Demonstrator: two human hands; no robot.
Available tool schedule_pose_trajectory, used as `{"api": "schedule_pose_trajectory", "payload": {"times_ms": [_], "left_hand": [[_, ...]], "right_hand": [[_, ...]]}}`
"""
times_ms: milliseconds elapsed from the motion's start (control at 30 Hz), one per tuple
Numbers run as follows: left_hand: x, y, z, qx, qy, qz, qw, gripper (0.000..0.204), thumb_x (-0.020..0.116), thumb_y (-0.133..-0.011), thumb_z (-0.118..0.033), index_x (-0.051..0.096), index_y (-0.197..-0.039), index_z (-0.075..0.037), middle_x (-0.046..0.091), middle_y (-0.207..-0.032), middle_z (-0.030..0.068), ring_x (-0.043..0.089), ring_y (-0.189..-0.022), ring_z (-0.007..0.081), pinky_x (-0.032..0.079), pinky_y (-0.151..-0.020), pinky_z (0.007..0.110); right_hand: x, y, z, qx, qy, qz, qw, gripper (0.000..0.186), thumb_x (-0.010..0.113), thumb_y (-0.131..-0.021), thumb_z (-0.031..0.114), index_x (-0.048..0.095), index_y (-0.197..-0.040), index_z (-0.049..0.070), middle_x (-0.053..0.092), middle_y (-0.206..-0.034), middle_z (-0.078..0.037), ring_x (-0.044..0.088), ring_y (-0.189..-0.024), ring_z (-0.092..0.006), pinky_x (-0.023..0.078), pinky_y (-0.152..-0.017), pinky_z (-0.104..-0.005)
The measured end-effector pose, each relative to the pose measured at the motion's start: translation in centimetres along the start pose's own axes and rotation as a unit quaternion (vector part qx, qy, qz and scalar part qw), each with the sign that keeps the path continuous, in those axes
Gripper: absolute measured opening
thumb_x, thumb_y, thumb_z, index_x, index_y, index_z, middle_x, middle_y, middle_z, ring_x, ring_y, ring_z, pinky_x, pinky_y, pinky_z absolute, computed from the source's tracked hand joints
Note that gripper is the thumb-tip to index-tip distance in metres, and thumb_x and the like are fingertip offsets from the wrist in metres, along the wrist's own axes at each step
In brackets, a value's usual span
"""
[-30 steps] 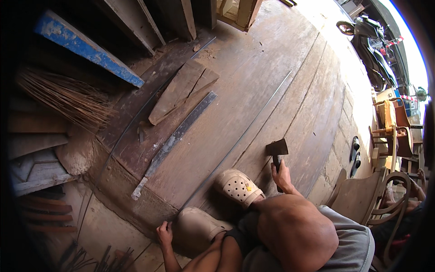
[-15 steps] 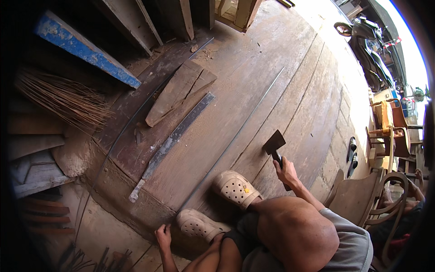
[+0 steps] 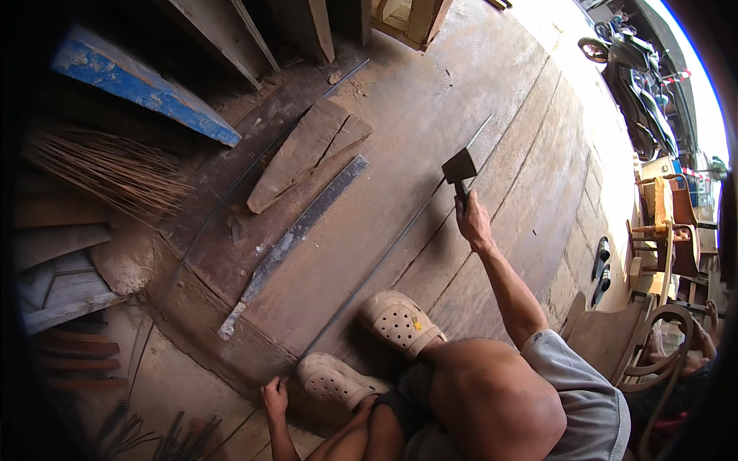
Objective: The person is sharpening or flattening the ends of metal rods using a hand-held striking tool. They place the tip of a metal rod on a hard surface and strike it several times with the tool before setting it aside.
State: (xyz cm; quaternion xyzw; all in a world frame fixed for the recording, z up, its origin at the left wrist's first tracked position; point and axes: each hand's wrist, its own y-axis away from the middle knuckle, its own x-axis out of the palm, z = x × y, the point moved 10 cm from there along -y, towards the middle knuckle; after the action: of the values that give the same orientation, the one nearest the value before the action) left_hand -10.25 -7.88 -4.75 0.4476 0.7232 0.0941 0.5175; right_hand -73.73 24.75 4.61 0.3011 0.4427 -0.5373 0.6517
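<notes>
Head view: the right hand (image 3: 470, 223) is closed around the handle of a hatchet (image 3: 460, 167), arm stretched forward, blade held above the plank floor (image 3: 430, 115) and just beside a long thin metal rod (image 3: 400, 246) that runs diagonally across the boards. The left hand (image 3: 274, 396) is low near the bottom edge, fingers spread narrowly and resting on the rod's near end beside the left clog (image 3: 334, 380); whether it grips the rod I cannot tell. The right clog (image 3: 400, 323) stands just past it, touching the rod's line. Further left lie a wedge-shaped wood slab (image 3: 304, 154), a flat metal bar (image 3: 296, 238), a blue board (image 3: 142, 84) and a broom (image 3: 108, 165). No container with visible contents shows. Compared with a second ago, the hatchet has risen from close to the right clog to well ahead of it, the arm now extended, and the left clog is more in view.
</notes>
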Motion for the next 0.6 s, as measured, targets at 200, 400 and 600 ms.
{"api": "schedule_pose_trajectory", "payload": {"times_ms": [200,400,600], "left_hand": [[-0.2,0.3,0.1,0.039,-0.017,-0.047,0.998,0.032,0.060,-0.093,-0.028,0.056,-0.081,0.001,0.060,-0.078,0.0228,0.055,-0.079,0.0465,0.042,-0.071,0.051],[0.7,2.0,2.0,0.027,-0.037,-0.115,0.992,0.020,0.064,-0.090,-0.018,0.057,-0.083,0.000,0.061,-0.079,0.0225,0.056,-0.078,0.0464,0.043,-0.071,0.052],[0.3,1.7,0.6,0.021,-0.050,-0.093,0.994,0.014,0.066,-0.088,-0.014,0.059,-0.089,-0.001,0.062,-0.082,0.0231,0.058,-0.082,0.0460,0.043,-0.072,0.054]], "right_hand": [[0.7,-2.4,1.5,-0.052,0.097,0.139,0.984,0.033,0.054,-0.097,0.034,0.047,-0.100,0.001,0.063,-0.078,-0.030,0.062,-0.075,-0.0496,0.046,-0.065,-0.0567],[-4.6,-1.9,3.1,-0.009,0.048,0.046,0.998,0.031,0.053,-0.099,0.032,0.050,-0.102,0.001,0.063,-0.079,-0.029,0.062,-0.075,-0.0489,0.046,-0.062,-0.0536],[-2.2,-0.6,0.8,0.002,0.108,0.047,0.993,0.029,0.052,-0.099,0.031,0.048,-0.100,0.002,0.063,-0.076,-0.030,0.061,-0.073,-0.0500,0.045,-0.062,-0.0567]]}}
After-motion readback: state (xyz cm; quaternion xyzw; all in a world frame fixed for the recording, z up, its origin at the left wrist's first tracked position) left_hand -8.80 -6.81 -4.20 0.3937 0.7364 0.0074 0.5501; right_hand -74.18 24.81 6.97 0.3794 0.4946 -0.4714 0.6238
